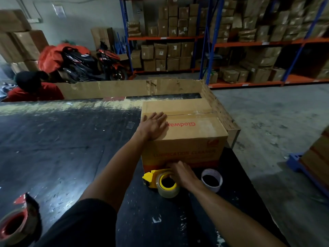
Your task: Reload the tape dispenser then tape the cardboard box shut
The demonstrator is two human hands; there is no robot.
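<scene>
Yellow tape dispenser (151, 177) lies on its side on the dark worktable (71, 148), touching the near foot of the cardboard box (183, 138); a clear tape roll (168, 186) with a yellow core sits on its hub, facing up; right hand (181, 172) is on the dispenser's far side, fingers curled down around the roll's rim and the body behind it, so a closed grip, though exactly what the fingertips pinch is hidden; left hand (154, 125) lies flat, fingers spread, palm down on the box's top left corner, gripping nothing; box stands upright on the table's right part with both top flaps folded down, a strip of tape along part of the centre seam, red lettering on top and front; an empty white tape core (211, 180) stands on end just right of the right wrist; a second dispenser (19, 223), red and black with its own roll, sits at the near left edge, well apart; a low cardboard wall (131, 88) runs along the table's far and right edges; beyond it a person in red (33, 90), parked motorbikes (92, 65), and blue-and-orange racks (213, 40) stacked with cartons.
</scene>
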